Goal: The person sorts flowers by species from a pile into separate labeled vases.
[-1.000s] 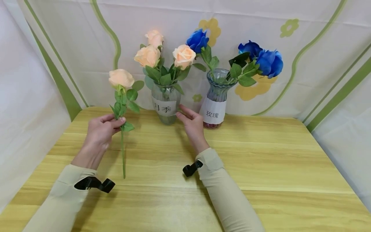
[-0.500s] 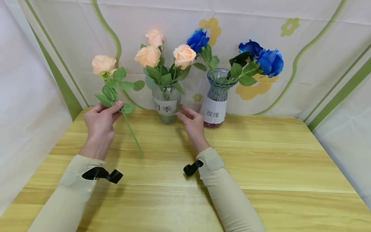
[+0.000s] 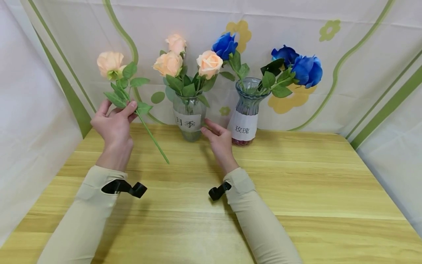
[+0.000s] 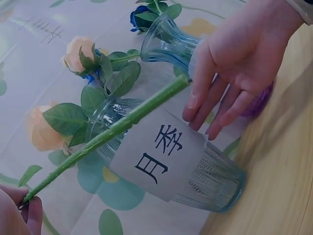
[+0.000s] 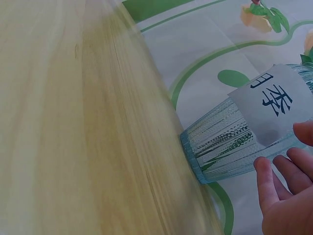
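My left hand [image 3: 113, 123] pinches the green stem of a peach rose [image 3: 110, 64] between thumb and fingers. The bloom tilts up to the left; the bare stem end [image 4: 181, 84] slants down right, above the table. Just right of it stands a clear glass vase [image 3: 190, 134] with a white label, holding several stems; 3 peach roses [image 3: 210, 64] show above its rim. My right hand [image 3: 220, 143] is at this vase's right side, fingers fairly straight, fingertips at the glass. Whether they press on it I cannot tell. In the right wrist view the thumb [image 5: 304, 132] overlaps the vase.
A bluish glass vase [image 3: 248, 102] with a white label stands close to the right of my right hand, holding blue roses [image 3: 306, 71]. Both vases stand at the back edge of the wooden table [image 3: 296, 183], before a patterned cloth [image 3: 329, 73].
My left hand has lifted the peach rose away from me, toward the back. Its bloom has swung left and its stem end has swung right and up. The right hand has stayed put.
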